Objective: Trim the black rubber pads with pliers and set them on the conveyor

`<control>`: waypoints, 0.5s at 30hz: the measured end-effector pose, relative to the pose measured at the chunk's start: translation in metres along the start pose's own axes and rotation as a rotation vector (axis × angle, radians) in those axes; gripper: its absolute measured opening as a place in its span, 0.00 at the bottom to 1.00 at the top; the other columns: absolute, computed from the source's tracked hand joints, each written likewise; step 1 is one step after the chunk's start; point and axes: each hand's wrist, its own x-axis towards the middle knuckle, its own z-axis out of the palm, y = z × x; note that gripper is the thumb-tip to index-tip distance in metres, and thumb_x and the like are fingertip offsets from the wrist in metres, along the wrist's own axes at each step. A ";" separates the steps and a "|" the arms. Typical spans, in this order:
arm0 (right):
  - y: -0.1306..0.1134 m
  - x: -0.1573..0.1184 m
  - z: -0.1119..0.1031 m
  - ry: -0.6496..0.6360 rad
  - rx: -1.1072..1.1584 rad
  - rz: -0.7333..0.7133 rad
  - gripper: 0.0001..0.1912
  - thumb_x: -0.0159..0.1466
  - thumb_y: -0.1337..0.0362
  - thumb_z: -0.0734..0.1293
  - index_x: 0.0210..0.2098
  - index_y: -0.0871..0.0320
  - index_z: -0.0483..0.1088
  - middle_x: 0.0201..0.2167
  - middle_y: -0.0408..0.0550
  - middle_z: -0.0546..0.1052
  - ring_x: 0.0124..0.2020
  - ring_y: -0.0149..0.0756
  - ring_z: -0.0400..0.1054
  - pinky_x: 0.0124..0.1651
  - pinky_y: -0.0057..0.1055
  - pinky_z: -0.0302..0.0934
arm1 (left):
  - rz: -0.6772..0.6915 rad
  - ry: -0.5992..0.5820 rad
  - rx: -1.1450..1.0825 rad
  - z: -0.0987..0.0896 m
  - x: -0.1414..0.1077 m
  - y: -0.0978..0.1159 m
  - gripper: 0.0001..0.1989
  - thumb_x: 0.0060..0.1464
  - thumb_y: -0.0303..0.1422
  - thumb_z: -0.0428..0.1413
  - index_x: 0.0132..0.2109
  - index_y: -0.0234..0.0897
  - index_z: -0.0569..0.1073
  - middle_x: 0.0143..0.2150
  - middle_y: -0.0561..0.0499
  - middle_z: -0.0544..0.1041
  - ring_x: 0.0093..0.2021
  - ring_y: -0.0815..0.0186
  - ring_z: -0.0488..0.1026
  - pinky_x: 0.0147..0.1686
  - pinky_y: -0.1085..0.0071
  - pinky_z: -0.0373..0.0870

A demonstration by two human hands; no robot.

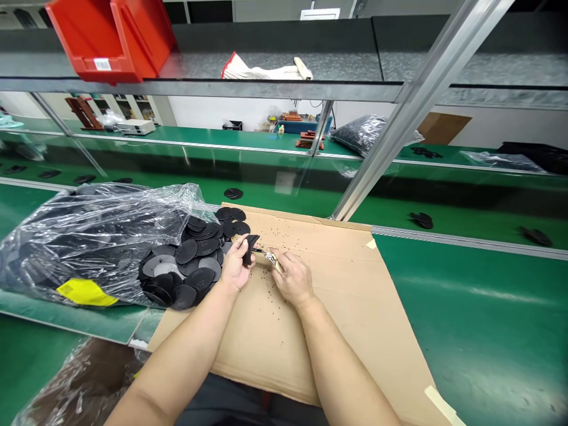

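Observation:
My left hand (236,266) is closed on a black disc (250,248), bending it and holding it up over the cardboard sheet (346,307). In my right hand (293,277) is a hand tool that looks like pliers or nippers (274,259), with pale handles and metal jaws. The tool's tip points left and reaches the edge of the black disc; whether its jaws are closed on it I cannot tell. Small dark bits are scattered on the cardboard around both hands. Left of my left hand, a heap of black discs (202,278) spills from a clear plastic bag (102,219).
Beyond the cardboard, a green conveyor belt (293,192) carries black pieces. A slanted metal post (399,118) rises at its near edge. Overhead, a shelf (346,53) bears a red bin (110,41) and a white glove (261,70). Another plastic bag (75,384) lies lower left.

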 end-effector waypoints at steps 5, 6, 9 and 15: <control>-0.002 0.000 -0.003 -0.047 -0.048 0.066 0.22 0.59 0.70 0.62 0.52 0.52 0.70 0.34 0.46 0.74 0.35 0.38 0.66 0.42 0.31 0.60 | 0.070 0.008 0.010 0.003 -0.003 -0.002 0.21 0.49 0.33 0.62 0.50 0.37 0.68 0.31 0.49 0.74 0.19 0.75 0.65 0.16 0.79 0.55; -0.003 0.000 -0.004 -0.059 -0.051 0.076 0.23 0.59 0.70 0.62 0.52 0.51 0.70 0.34 0.46 0.74 0.35 0.38 0.67 0.42 0.30 0.60 | 0.081 0.011 0.013 0.003 -0.004 -0.003 0.21 0.49 0.33 0.62 0.50 0.37 0.68 0.31 0.49 0.74 0.19 0.75 0.65 0.16 0.79 0.55; -0.004 0.001 -0.005 -0.088 -0.044 0.110 0.24 0.58 0.69 0.62 0.54 0.50 0.69 0.35 0.45 0.75 0.35 0.38 0.67 0.40 0.30 0.60 | 0.106 0.021 0.025 0.004 -0.004 -0.002 0.22 0.49 0.33 0.62 0.50 0.36 0.67 0.31 0.49 0.74 0.18 0.74 0.65 0.17 0.79 0.55; -0.007 0.001 -0.003 -0.132 0.098 0.220 0.24 0.58 0.68 0.61 0.54 0.49 0.69 0.37 0.45 0.76 0.37 0.38 0.69 0.41 0.30 0.62 | 0.111 0.004 0.026 0.003 -0.003 -0.002 0.21 0.50 0.32 0.61 0.51 0.37 0.67 0.32 0.49 0.75 0.19 0.74 0.66 0.19 0.78 0.59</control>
